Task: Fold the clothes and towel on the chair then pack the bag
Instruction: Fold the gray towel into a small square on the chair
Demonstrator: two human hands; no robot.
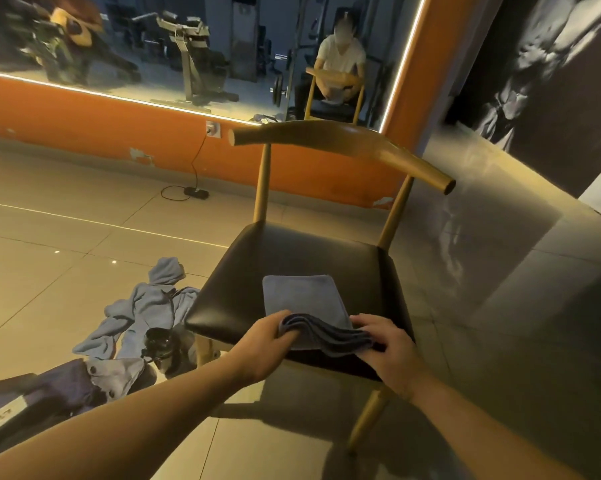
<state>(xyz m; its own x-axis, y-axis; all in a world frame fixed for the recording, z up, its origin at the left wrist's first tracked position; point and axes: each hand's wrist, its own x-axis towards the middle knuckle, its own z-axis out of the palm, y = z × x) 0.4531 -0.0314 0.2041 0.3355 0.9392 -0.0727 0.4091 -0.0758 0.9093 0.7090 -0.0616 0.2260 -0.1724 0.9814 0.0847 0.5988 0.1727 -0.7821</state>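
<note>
We see the folded grey-blue terry towel (302,296) on the black padded seat of the wood-coloured chair (309,251), with its near end lifted in layers. Our left hand (268,344) curls its fingers around this end, and our right hand (385,348) pinches the same layers from the other side. On the floor lies the dark navy fabric bag (32,400). A grey buttoned garment (115,372) rests against it, but we cannot tell if it is inside.
</note>
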